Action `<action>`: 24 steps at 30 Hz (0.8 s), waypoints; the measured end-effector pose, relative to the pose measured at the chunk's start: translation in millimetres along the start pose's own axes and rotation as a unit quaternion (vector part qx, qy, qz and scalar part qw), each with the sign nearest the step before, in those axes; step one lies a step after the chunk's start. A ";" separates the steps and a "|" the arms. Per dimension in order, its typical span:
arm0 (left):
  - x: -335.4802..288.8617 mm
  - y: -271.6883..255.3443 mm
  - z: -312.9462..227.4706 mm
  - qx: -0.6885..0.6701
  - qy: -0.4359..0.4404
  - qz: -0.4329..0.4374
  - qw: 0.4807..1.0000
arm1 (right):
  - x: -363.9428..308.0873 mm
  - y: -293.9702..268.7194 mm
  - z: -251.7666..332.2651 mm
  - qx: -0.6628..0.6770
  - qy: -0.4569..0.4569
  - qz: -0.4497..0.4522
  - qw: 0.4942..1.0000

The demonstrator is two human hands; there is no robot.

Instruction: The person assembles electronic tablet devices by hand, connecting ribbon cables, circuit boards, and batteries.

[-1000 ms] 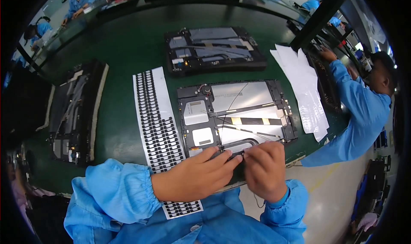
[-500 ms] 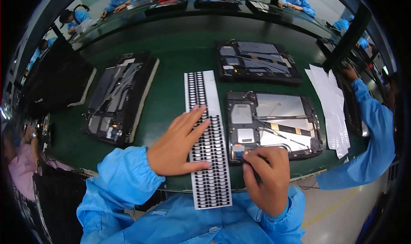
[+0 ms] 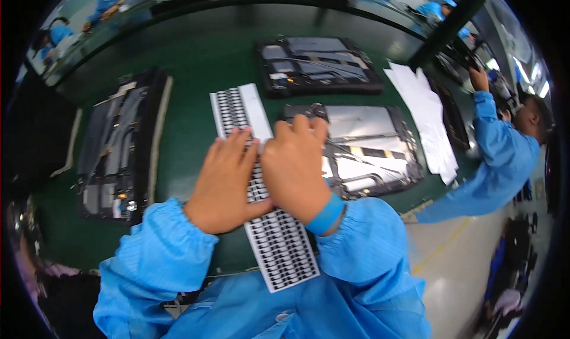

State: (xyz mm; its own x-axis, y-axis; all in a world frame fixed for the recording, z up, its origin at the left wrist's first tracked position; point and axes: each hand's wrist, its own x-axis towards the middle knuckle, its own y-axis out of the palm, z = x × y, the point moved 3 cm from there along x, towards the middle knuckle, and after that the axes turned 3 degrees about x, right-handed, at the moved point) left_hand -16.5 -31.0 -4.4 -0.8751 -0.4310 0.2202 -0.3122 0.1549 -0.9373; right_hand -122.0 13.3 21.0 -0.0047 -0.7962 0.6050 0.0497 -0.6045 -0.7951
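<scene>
My left hand lies flat with fingers stretched over a long white sheet of small black-and-white stickers, which hangs over the near table edge. Beside it, my right hand is closed, knuckles up, over the left part of an opened flat electronic device. Its fingertips are hidden behind the hand, so whatever they pinch cannot be made out. A blue band circles my right wrist. The device shows silver plates, thin cables and a black frame. My right hand covers much of its left side.
Similar opened devices stand on black blocks, one at the back and one at the left. White paper strips lie to the right, near a co-worker's blue sleeve. A dark post rises at the back right.
My right hand has moved up and left from the device's lower left corner to its upper left side, close to my left hand. The view has shifted; my left hand stays on the sheet.
</scene>
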 end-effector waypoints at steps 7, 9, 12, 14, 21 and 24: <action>1.0 -1.5 2.1 0.020 0.019 -0.014 1.000 | 1.5 11.6 -3.2 0.047 0.013 0.017 0.999; 1.0 1.4 3.2 0.018 0.013 -0.015 1.000 | -0.3 13.1 -3.1 0.045 -0.003 -0.005 0.999; -1.7 -1.3 5.6 0.004 0.001 -0.008 1.000 | -1.4 10.5 1.4 0.036 -0.029 -0.015 0.999; 1.5 -6.6 5.6 0.022 0.008 -0.013 1.000 | -1.3 4.5 -0.3 0.047 0.000 0.020 0.999; 6.7 0.2 11.2 0.031 0.017 -0.001 0.999 | 0.5 -0.6 -1.9 0.033 0.018 0.040 0.999; 10.0 -0.5 8.2 0.040 0.010 0.002 0.999 | -0.5 2.6 -4.5 0.038 0.015 0.063 0.997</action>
State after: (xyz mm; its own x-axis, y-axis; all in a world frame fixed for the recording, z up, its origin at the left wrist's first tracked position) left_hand -22.0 -42.7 -4.0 -0.8837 -0.4124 0.2212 -0.2791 0.0851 -0.9565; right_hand -126.3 12.0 18.5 -0.0226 -0.8667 0.4984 0.1274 -0.4969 -0.8584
